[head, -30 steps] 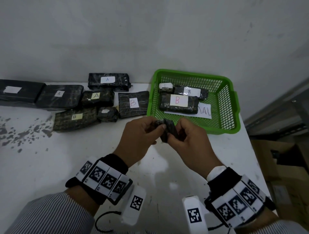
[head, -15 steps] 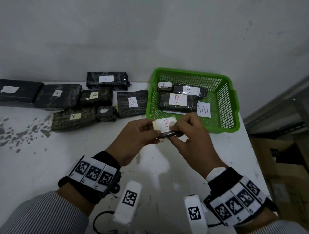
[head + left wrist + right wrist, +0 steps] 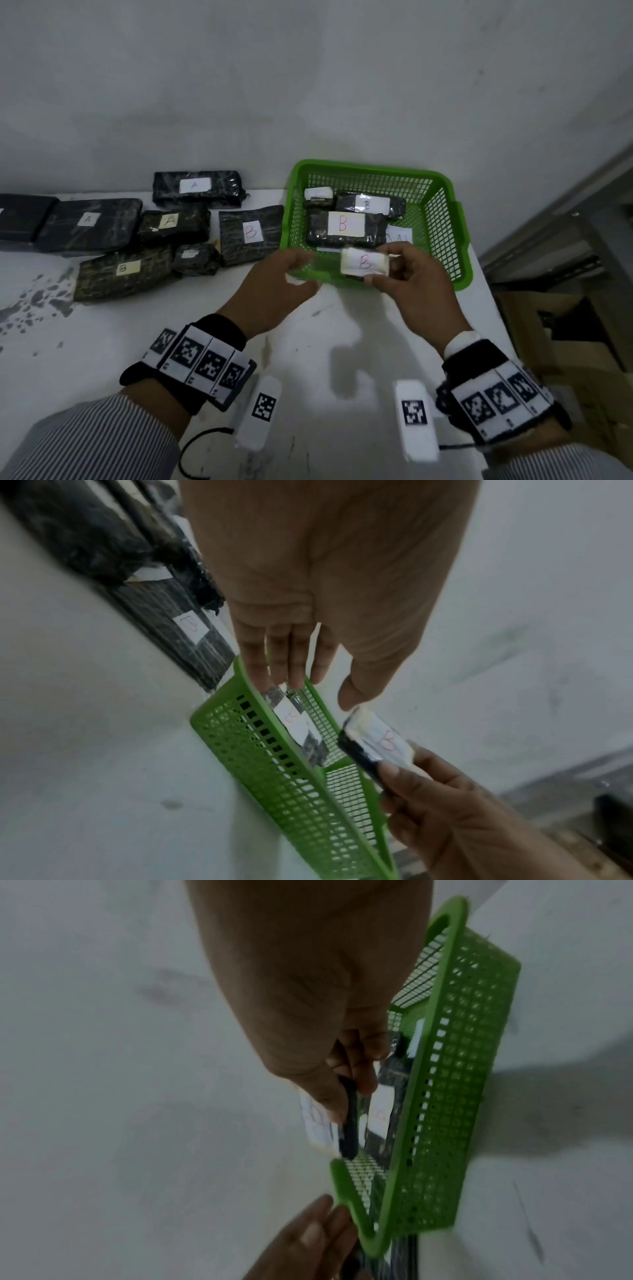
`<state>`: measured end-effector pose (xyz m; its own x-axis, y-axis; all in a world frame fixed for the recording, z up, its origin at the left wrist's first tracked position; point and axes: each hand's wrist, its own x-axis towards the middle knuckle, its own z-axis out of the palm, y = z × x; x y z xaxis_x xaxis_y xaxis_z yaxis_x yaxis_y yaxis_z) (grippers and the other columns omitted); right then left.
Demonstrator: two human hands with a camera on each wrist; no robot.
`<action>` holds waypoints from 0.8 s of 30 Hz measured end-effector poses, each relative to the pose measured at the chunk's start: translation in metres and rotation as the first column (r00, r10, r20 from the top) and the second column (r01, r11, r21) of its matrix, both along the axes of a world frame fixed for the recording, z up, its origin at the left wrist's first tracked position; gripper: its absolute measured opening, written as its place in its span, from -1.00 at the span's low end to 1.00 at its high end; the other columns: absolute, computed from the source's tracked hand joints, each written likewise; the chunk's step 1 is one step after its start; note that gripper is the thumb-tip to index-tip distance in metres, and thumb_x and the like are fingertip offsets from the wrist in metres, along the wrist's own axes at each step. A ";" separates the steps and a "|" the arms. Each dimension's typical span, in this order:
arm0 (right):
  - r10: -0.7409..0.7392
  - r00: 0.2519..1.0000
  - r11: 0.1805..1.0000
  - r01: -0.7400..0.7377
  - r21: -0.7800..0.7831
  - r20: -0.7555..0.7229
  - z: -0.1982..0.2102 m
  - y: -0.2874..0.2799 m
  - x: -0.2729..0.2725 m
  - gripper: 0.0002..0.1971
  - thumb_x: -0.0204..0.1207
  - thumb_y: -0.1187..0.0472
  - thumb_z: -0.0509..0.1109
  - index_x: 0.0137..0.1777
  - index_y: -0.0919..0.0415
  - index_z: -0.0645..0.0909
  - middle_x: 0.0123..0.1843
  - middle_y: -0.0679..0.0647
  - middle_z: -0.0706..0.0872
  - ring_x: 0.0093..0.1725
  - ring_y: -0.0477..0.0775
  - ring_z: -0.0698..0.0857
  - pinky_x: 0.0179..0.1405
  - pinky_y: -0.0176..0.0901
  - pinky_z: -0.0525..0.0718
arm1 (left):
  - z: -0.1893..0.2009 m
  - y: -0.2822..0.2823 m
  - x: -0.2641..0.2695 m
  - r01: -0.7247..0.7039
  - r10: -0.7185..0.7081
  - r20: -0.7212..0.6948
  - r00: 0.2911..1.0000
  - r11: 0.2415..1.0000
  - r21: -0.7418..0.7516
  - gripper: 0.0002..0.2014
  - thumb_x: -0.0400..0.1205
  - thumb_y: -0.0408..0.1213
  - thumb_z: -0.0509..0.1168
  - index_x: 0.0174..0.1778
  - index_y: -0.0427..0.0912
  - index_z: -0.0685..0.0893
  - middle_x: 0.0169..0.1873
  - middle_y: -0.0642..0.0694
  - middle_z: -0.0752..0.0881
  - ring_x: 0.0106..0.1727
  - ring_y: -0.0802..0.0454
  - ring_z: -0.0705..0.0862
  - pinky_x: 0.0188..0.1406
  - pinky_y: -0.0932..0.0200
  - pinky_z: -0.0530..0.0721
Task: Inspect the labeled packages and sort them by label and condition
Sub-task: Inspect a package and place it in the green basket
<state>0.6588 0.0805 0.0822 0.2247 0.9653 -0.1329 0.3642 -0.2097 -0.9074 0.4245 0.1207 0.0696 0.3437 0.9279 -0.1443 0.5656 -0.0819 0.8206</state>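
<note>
My right hand (image 3: 394, 267) pinches a small black package with a white label marked B (image 3: 365, 263) just over the near rim of the green basket (image 3: 442, 185). The same small package (image 3: 373, 742) shows in the left wrist view, and edge-on as a small package (image 3: 347, 1118) in the right wrist view. My left hand (image 3: 291, 277) hovers open beside it at the basket's near left corner, holding nothing. Three B packages lie in the basket, the biggest one (image 3: 344, 228) in front.
Dark wrapped packages lie on the white table (image 3: 102, 335) left of the basket: labelled A (image 3: 197, 186), A (image 3: 171, 222), B (image 3: 251, 233), B (image 3: 123, 270) and a small one (image 3: 193, 258). The table's right edge drops to cardboard boxes (image 3: 565, 329).
Both hands turned the small package label-up, then my left hand let go and drew left. My right hand carried the package forward to the basket rim.
</note>
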 end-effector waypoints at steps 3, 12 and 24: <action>-0.182 0.981 0.979 0.187 -0.079 0.069 -0.015 0.030 0.036 -0.64 0.46 0.37 0.65 0.15 -0.02 0.72 0.04 0.11 0.84 0.07 0.19 0.80 0.14 0.07 0.77 | -0.015 0.023 0.006 0.075 -0.047 -0.155 0.987 0.981 0.179 -0.62 0.63 -0.21 0.48 0.36 -0.14 0.63 0.25 -0.07 0.61 0.32 -0.12 0.62 0.35 0.00 0.60; -0.201 0.876 0.903 0.339 -0.263 0.440 -0.040 0.111 0.088 -0.60 0.66 0.27 0.46 0.44 0.35 0.51 0.49 0.35 0.64 0.44 0.38 0.64 0.34 0.02 0.58 | -0.052 0.065 0.031 0.250 -0.092 -0.526 0.846 0.939 0.237 -0.21 0.69 0.11 0.11 0.75 -0.34 0.18 0.78 -0.38 -0.05 0.77 -0.31 -0.28 0.76 -0.30 -0.11; 0.019 0.753 0.947 0.198 -0.254 0.658 -0.073 0.137 0.081 -0.63 0.64 0.40 0.33 0.43 0.38 0.50 0.42 0.42 0.57 0.33 0.43 0.64 0.28 0.09 0.64 | -0.078 0.060 0.025 0.298 -0.057 -0.513 0.857 0.867 0.401 -0.40 0.63 -0.03 0.09 0.46 -0.37 0.61 0.69 -0.48 0.26 0.77 -0.46 0.01 0.64 -0.56 0.16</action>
<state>0.7402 0.2172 0.0096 0.4440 0.8752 -0.1919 0.8020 -0.4837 -0.3504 0.4497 0.1804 -0.0089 0.5099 0.8559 0.0859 0.8059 -0.5103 0.3003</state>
